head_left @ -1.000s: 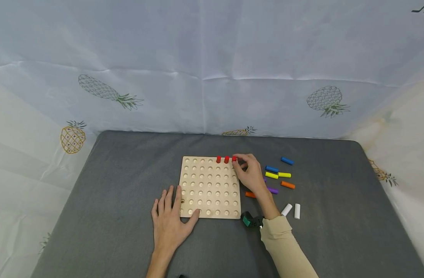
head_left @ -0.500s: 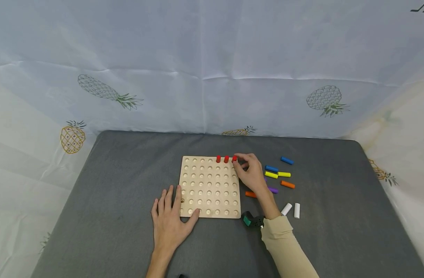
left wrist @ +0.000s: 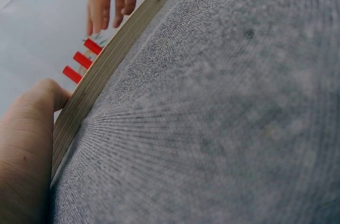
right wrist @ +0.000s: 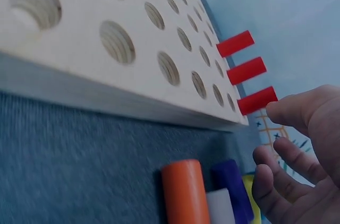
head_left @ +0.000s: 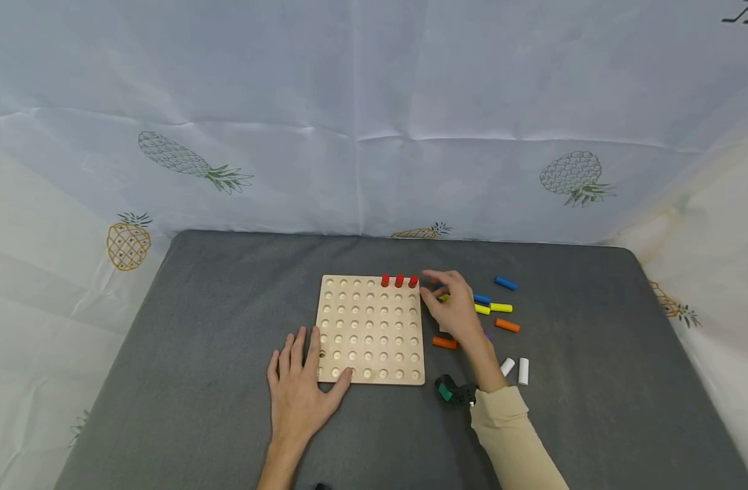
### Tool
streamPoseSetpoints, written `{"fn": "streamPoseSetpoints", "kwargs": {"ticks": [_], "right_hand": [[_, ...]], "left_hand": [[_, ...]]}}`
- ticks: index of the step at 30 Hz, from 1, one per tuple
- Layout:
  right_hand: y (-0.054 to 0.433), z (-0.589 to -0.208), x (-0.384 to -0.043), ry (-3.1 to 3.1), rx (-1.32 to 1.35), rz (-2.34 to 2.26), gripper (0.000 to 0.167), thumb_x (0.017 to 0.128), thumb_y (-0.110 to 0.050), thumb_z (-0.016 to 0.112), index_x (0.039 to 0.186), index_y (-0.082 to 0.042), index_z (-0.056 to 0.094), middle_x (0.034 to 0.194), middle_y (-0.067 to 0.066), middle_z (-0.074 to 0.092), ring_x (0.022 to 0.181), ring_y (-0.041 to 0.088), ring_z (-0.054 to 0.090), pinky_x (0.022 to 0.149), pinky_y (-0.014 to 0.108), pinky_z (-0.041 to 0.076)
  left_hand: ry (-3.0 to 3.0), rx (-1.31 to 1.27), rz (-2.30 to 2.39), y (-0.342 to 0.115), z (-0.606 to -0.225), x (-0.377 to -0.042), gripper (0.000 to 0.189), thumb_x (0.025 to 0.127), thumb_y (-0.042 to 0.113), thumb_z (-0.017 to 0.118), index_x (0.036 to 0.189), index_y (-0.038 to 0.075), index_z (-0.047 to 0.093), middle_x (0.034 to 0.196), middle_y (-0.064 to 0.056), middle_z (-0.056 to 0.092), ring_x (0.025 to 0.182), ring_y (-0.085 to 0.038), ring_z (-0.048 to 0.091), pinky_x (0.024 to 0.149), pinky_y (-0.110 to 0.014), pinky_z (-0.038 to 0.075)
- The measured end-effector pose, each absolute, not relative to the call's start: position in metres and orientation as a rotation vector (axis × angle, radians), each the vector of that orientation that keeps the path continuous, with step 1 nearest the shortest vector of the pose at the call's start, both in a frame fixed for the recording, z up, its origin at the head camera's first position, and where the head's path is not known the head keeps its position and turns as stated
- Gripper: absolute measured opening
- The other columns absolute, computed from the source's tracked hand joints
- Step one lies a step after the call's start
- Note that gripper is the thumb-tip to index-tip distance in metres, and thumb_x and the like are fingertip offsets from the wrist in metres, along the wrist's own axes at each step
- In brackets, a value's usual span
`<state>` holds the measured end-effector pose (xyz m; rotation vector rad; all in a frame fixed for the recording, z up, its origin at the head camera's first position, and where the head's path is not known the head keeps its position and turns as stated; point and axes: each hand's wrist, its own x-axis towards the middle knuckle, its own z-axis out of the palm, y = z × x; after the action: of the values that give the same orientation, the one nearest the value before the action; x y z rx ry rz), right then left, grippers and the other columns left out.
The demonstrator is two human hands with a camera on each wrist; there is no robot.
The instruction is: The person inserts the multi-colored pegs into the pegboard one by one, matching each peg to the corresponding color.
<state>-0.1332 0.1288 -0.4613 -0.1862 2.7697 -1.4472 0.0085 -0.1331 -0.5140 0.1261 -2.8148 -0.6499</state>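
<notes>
A square wooden pegboard (head_left: 376, 332) with rows of round holes lies on the grey cloth. Three red pegs (head_left: 399, 280) stand upright side by side in its far row, up to the right corner. My left hand (head_left: 300, 398) rests spread along the board's near left corner, fingers and thumb over the edge. Beside the far right corner, my right hand (head_left: 453, 309) hovers with thumb and forefinger parted and nothing between them. In the right wrist view, the right thumb tip (right wrist: 279, 108) appears close to the nearest red peg (right wrist: 257, 101).
Loose pegs lie right of the board: blue (head_left: 506, 282), yellow (head_left: 501, 307), orange (head_left: 507, 325) and white (head_left: 523, 371), with purple mostly hidden under the right hand. A black and green wrist device (head_left: 454, 391) is at the right wrist. A pineapple-print curtain (head_left: 361, 170) hangs behind the table.
My right hand has let go of the red peg at the corner and drawn back to the right, thumb and forefinger apart. My left hand has stayed put.
</notes>
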Motion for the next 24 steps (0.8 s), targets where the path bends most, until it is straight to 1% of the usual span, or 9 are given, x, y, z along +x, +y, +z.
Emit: {"fn": "streamPoseSetpoints", "kwargs": {"ticks": [9,12,15,19,24], "right_hand": [[0.142,-0.462,-0.131,2.809,-0.143,-1.356,0.034,0.096,-0.011,0.07,0.129,-0.006,0.07,0.115,0.018,0.062,0.088,0.028,0.065,0.075,0.027,0.051],[0.146,-0.463,-0.13,2.822,-0.153,-1.346,0.033,0.096,-0.011,0.07,0.128,-0.005,0.071,0.111,0.018,0.061,0.084,0.025,0.063,0.07,0.024,0.049],[0.149,-0.465,-0.13,2.866,-0.178,-1.343,0.03,0.094,-0.01,0.071,0.123,-0.003,0.073,0.105,0.017,0.061,0.076,0.02,0.06,0.064,0.022,0.047],[0.153,-0.465,-0.133,2.93,-0.172,-1.296,0.027,0.093,-0.009,0.071,0.119,-0.001,0.074,0.1,0.018,0.061,0.066,0.015,0.053,0.057,0.02,0.043],[0.156,-0.463,-0.136,2.943,-0.101,-1.225,0.029,0.093,-0.01,0.073,0.12,-0.001,0.074,0.102,0.02,0.061,0.065,0.016,0.051,0.06,0.022,0.042]], "left_hand": [[-2.82,0.129,-0.651,-0.133,-0.514,0.008,0.096,0.081,0.061,0.073,0.156,0.01,0.043,0.157,-0.023,0.045,0.148,-0.044,0.036,0.12,-0.066,0.021],[-2.823,0.13,-0.652,-0.133,-0.514,0.008,0.096,0.081,0.062,0.073,0.156,0.01,0.042,0.157,-0.023,0.045,0.148,-0.044,0.036,0.12,-0.066,0.02],[-2.823,0.13,-0.652,-0.133,-0.514,0.008,0.096,0.081,0.062,0.073,0.156,0.01,0.043,0.157,-0.023,0.045,0.148,-0.044,0.036,0.12,-0.066,0.021],[-2.826,0.134,-0.651,-0.133,-0.515,0.008,0.096,0.081,0.062,0.073,0.157,0.01,0.042,0.158,-0.023,0.044,0.149,-0.044,0.036,0.12,-0.066,0.02],[-2.829,0.134,-0.651,-0.133,-0.515,0.009,0.096,0.081,0.062,0.073,0.156,0.01,0.042,0.158,-0.023,0.044,0.149,-0.044,0.036,0.12,-0.066,0.02]]}}
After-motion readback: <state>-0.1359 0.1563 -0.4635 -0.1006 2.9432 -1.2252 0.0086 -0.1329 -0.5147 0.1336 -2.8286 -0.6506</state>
